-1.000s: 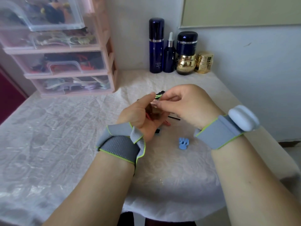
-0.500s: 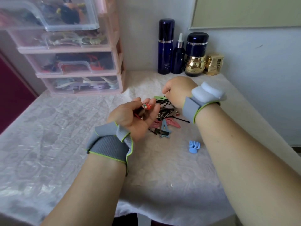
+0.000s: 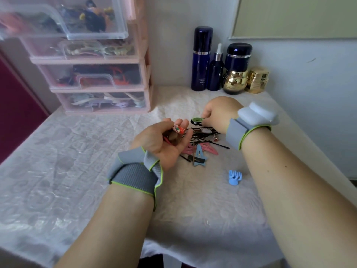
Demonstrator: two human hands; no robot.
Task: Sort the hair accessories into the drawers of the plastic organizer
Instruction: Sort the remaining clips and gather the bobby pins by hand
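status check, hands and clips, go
Left hand holds a few clips. Right hand pinches the green clip at the pile. Top drawer open. Nothing blocking.

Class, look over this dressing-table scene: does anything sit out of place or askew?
Yes: the organizer's top drawer juts out open while the lower three are shut, and a blue claw clip lies alone, apart from the clip pile.

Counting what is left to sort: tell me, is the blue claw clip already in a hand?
No, the blue claw clip lies alone on the tablecloth, with neither hand touching it.
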